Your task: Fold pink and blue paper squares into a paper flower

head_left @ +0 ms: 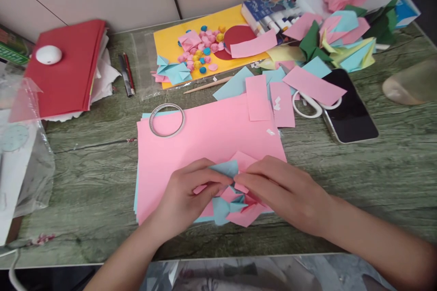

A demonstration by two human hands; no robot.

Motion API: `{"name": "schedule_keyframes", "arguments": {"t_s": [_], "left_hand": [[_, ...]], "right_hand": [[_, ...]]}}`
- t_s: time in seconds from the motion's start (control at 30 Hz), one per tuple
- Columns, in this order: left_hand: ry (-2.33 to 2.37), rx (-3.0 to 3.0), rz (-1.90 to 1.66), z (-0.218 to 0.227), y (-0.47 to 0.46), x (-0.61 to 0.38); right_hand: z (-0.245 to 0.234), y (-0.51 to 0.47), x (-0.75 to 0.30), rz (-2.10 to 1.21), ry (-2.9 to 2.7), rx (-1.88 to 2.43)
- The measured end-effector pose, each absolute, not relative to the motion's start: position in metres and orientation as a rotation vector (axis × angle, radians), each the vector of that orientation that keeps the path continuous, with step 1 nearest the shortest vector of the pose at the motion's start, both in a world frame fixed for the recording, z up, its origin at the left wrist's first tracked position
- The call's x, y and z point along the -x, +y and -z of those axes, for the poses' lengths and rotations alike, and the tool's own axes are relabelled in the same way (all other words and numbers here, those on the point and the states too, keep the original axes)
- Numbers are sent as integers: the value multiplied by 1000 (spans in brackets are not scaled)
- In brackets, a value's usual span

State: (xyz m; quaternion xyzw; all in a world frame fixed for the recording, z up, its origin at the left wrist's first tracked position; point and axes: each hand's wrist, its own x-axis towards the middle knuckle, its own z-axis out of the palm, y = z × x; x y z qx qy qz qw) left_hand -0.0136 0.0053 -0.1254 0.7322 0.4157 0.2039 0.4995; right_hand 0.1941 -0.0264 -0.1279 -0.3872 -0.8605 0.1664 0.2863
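Note:
A pink and light-blue folded paper flower (pixel 239 204) lies over the front edge of a stack of pink paper (pixel 191 145), with blue sheets peeping out beneath. My left hand (pixel 191 191) pinches the flower's upper left part, thumb and forefinger together by a blue flap. From the right, my right hand (pixel 287 191) has its fingertips closed on the flower near its centre, almost meeting the left fingertips. The exact spot between the fingertips is partly hidden. On the stack's far left corner rests a roll of tape (pixel 167 120).
Scissors (pixel 309 107) and a phone (pixel 351 109) lie to the right, partly under a pink strip (pixel 314 85). Behind are a wooden stick (pixel 208 85), paper balls on a yellow sheet (pixel 167 41), markers (pixel 273 22) and folded paper pieces. A red folder (pixel 68 72) is left.

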Motion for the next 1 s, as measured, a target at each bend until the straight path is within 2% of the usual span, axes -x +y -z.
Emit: {"name": "schedule_keyframes", "arguments": {"t_s": [0.4,1.0], "left_hand": [[1011,-1803,-584,130,0,13],[914,-1917,-749,125,-10,17]], "right_hand": [[132,-30,-191,-439,-2244,1060],[129,-36,-194,-228,-2237,919]]}}
